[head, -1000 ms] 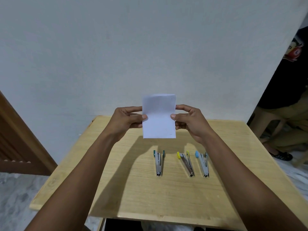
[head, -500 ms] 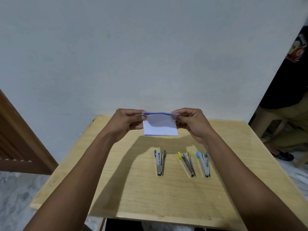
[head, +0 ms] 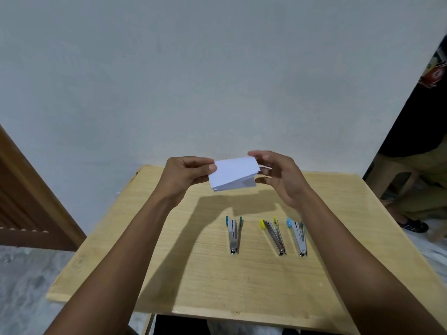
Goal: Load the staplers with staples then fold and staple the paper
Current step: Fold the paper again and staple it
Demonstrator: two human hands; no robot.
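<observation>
A white paper [head: 233, 174], folded in half, is held in the air above the far part of the wooden table [head: 198, 281]. My left hand [head: 187, 174] pinches its left edge between thumb and fingers. My right hand [head: 274, 174] is at the paper's right edge, fingers loosely curled around the folded end. Three small metal staplers lie side by side on the table below: a teal-tipped stapler [head: 233, 234], a yellow-tipped stapler [head: 273, 235] and a blue-tipped stapler [head: 298, 235].
A white wall stands behind the table. A wooden door [head: 29, 209] leans at the left. At the right edge a person sits on a stool [head: 396, 180], with a sandalled foot on the floor.
The upright sheet has been folded down in half. It is now tilted flatter, held mainly by my left hand, while my right hand has loosened at the fold end.
</observation>
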